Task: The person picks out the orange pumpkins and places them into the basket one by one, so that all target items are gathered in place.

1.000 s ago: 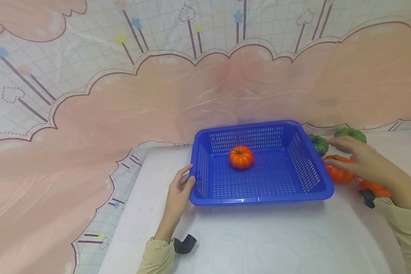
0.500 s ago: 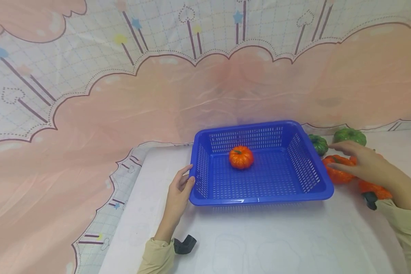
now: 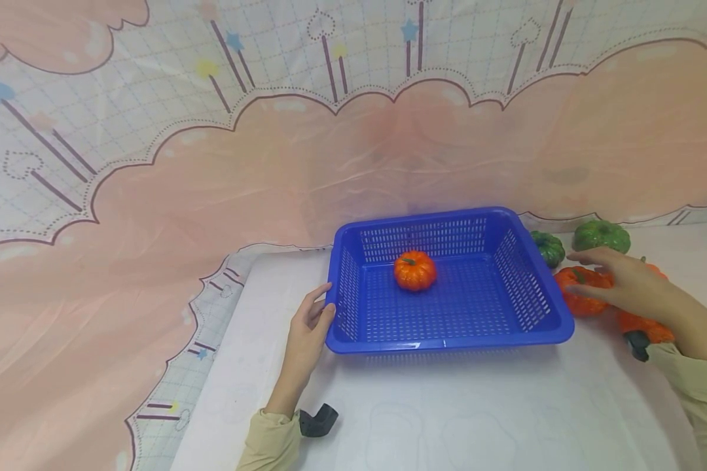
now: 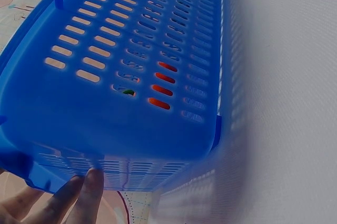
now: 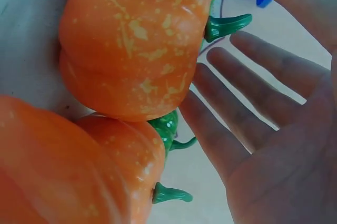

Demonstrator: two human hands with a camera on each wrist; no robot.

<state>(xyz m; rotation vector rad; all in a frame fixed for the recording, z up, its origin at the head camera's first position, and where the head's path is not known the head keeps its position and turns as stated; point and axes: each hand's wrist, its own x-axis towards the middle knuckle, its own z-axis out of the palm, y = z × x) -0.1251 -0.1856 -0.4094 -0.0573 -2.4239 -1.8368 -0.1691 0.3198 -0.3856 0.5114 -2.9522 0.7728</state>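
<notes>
A blue plastic basket (image 3: pixel 442 342) with slotted walls stands on the table, and a small orange pumpkin (image 3: pixel 415 271) lies inside it, left of the middle. My left hand (image 3: pixel 308 337) touches the basket's left end with its fingertips; in the left wrist view straight fingers (image 4: pixel 87 197) meet the wall. My right hand (image 3: pixel 636 284) hovers, fingers apart and relaxed, over a larger orange pumpkin (image 3: pixel 583 292) just right of the basket. In the right wrist view a gap shows between the palm and that speckled orange pumpkin (image 5: pixel 137 45) with its green stem.
Two green pumpkins, a dark one (image 3: pixel 548 250) and a lighter one (image 3: pixel 602 235), sit behind the right hand. Another orange pumpkin (image 3: pixel 645 326) lies under the right wrist, and one more is partly hidden behind the hand. A patterned cloth (image 3: pixel 271 170) hangs behind the white table (image 3: pixel 448 405).
My right hand has shifted slightly rightward and toward me, uncovering more of the orange pumpkin below it. The left hand and the basket have stayed in place.
</notes>
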